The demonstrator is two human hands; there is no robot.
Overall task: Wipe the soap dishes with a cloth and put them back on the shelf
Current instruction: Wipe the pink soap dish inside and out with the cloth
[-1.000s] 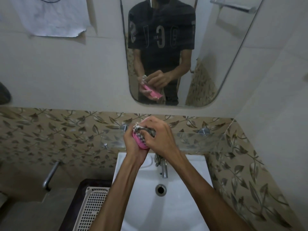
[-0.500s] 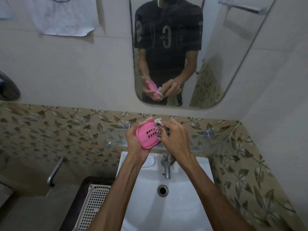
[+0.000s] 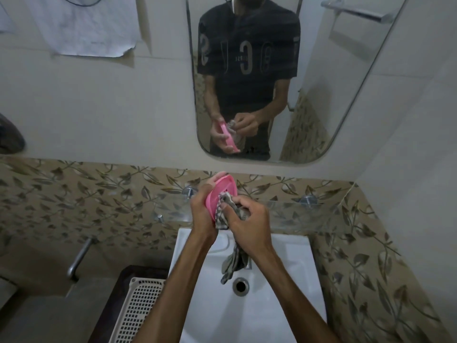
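Left hand [image 3: 201,214] is gripping the pink soap dish [image 3: 220,194] on edge above the white sink [image 3: 291,293]; right hand [image 3: 247,224] is clutching the checked cloth [image 3: 223,209] and pressing it against the dish's inner face, its tail hanging toward the drain [image 3: 241,285]. The glass shelf [image 3: 296,214] is lying just behind the hands. In the mirror [image 3: 346,95], the shirt's reversed letters are showing, including "G"; the smaller print is illegible.
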